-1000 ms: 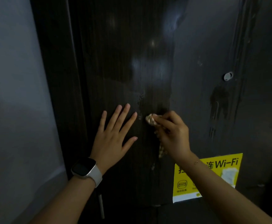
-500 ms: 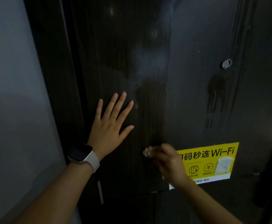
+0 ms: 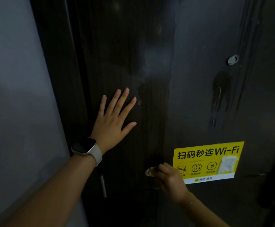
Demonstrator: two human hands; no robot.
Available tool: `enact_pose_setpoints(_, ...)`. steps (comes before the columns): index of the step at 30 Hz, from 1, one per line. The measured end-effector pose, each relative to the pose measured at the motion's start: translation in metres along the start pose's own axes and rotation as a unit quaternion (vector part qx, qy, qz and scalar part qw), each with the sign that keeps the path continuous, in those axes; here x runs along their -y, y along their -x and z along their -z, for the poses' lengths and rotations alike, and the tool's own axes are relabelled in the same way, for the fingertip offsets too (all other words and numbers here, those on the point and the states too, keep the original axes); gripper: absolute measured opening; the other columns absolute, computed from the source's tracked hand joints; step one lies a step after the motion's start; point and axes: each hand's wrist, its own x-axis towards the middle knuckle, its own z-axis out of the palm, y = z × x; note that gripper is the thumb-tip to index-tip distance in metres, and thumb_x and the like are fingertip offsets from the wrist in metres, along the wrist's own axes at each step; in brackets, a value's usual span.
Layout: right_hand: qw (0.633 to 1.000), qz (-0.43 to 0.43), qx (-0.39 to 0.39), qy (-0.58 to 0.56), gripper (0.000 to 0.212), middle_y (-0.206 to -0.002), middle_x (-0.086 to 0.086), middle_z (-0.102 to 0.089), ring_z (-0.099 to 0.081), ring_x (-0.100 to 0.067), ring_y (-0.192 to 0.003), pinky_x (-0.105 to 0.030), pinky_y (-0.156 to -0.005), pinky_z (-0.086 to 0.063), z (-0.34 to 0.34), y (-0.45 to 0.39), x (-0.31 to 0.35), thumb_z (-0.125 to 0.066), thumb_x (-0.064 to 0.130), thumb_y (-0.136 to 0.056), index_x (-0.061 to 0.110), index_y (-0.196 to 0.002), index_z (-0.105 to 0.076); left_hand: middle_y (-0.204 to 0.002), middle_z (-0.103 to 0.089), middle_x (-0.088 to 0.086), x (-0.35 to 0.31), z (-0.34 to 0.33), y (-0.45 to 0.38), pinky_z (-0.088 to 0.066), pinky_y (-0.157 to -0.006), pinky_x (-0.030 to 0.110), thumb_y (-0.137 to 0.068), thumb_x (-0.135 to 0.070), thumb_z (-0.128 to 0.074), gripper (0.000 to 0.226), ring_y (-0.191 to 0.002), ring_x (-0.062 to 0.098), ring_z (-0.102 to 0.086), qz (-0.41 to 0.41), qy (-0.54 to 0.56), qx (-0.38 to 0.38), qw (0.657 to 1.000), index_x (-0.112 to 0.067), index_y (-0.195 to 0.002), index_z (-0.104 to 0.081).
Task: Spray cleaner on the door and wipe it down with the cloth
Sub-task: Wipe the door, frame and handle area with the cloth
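The door (image 3: 190, 46) fills most of my view, a dark panel with wet streaks running down its right part and a paler hazy patch near the middle. The cloth (image 3: 149, 172) is a small pale wad pressed to the door low down, just left of a yellow Wi-Fi sticker (image 3: 207, 161). My right hand (image 3: 170, 182) has its fingers curled round the cloth; it is blurred, so I cannot tell the grip finger by finger. That hand overlaps the sticker's lower left corner.

My left hand (image 3: 112, 122) lies flat on the door higher up and to the left, fingers straight and spread, thumb out to the right, holding nothing. A smartwatch (image 3: 86, 149) with a pale strap sits on that wrist.

On the sticker's right side a patch is torn to white. Above it, a small round metal fitting (image 3: 233, 59) sits on the door, with a dark wet run below. A grey wall (image 3: 19, 95) stands on the left beside the dark door frame (image 3: 58, 79).
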Motion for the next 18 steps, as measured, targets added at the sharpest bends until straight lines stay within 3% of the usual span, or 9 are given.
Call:
enact_pose_setpoints(3, 0.998, -0.05, -0.032, -0.017, 0.03, -0.096, 0.002, -0.056, -0.055, -0.012, -0.08, -0.026, -0.063, -0.051, 0.023, -0.017, -0.008, -0.059, 0.017, -0.082, 0.018, -0.111, -0.065, -0.163, 0.003, 0.005, 0.002, 0.011, 0.001, 0.007, -0.119, 0.047, -0.095, -0.05, -0.043, 0.071, -0.149, 0.022, 0.006, -0.008, 0.037, 0.016, 0.999, -0.026, -0.154, -0.011)
enact_pose_setpoints(5, 0.982, -0.129, -0.127, -0.049, 0.03, -0.098, 0.003, -0.055, -0.055, -0.011, -0.085, -0.02, -0.072, -0.049, 0.051, -0.044, -0.013, -0.061, 0.014, -0.083, 0.015, -0.112, -0.067, -0.163, -0.002, 0.005, 0.007, 0.021, 0.004, 0.0, -0.12, 0.046, -0.093, -0.044, -0.047, 0.068, -0.149, 0.02, 0.0, -0.018, 0.06, 0.013, 0.998, -0.026, -0.152, -0.02)
enact_pose_setpoints(8, 0.926, -0.216, -0.298, -0.079, 0.019, -0.096, 0.006, -0.053, -0.053, -0.005, -0.084, -0.007, -0.073, -0.04, 0.083, -0.081, -0.015, -0.068, 0.002, -0.085, 0.01, -0.102, -0.067, -0.162, -0.007, 0.005, 0.022, 0.033, 0.011, -0.003, -0.12, 0.046, -0.094, -0.04, -0.05, 0.065, -0.149, 0.021, -0.006, -0.004, 0.068, -0.02, 0.997, -0.026, -0.152, -0.023)
enact_pose_setpoints(10, 0.916, -0.216, -0.328, -0.084, 0.017, -0.096, 0.004, -0.052, -0.053, -0.007, -0.083, -0.009, -0.071, -0.04, 0.077, -0.09, -0.007, -0.067, -0.001, -0.085, 0.006, -0.1, -0.067, -0.162, -0.004, 0.007, 0.035, 0.034, 0.018, 0.001, -0.119, 0.05, -0.094, -0.042, -0.049, 0.067, -0.149, 0.023, -0.003, 0.03, 0.062, -0.048, 0.996, -0.027, -0.152, -0.019)
enact_pose_setpoints(12, 0.943, -0.165, -0.28, -0.067, 0.019, -0.096, 0.005, -0.05, -0.05, -0.006, -0.084, -0.016, -0.069, -0.042, 0.049, -0.079, 0.005, -0.061, 0.007, -0.084, 0.008, -0.102, -0.069, -0.162, -0.002, 0.009, 0.048, 0.032, 0.024, 0.003, -0.118, 0.053, -0.091, -0.044, -0.049, 0.073, -0.149, 0.025, 0.001, 0.085, 0.062, -0.067, 0.992, -0.024, -0.153, -0.015)
enact_pose_setpoints(15, 0.989, -0.034, -0.139, -0.045, 0.026, -0.107, 0.004, -0.057, -0.055, -0.009, -0.091, -0.022, -0.077, -0.048, 0.008, -0.057, 0.021, -0.057, 0.011, -0.089, 0.011, -0.113, -0.067, -0.161, 0.003, 0.011, 0.061, 0.031, 0.028, 0.002, -0.118, 0.054, -0.095, -0.047, -0.04, 0.075, -0.149, 0.025, 0.007, 0.164, 0.073, -0.072, 0.981, -0.015, -0.154, -0.008)
enact_pose_setpoints(18, 0.996, 0.085, -0.029, 0.013, 0.033, -0.104, -0.001, -0.057, -0.053, -0.016, -0.084, -0.026, -0.07, -0.045, 0.005, -0.053, 0.021, -0.058, 0.01, -0.088, 0.012, -0.121, -0.06, -0.161, 0.001, 0.014, 0.066, 0.028, 0.028, 0.0, -0.118, 0.055, -0.098, -0.043, -0.031, 0.07, -0.148, 0.025, 0.008, 0.171, 0.062, -0.058, 0.982, -0.009, -0.153, -0.004)
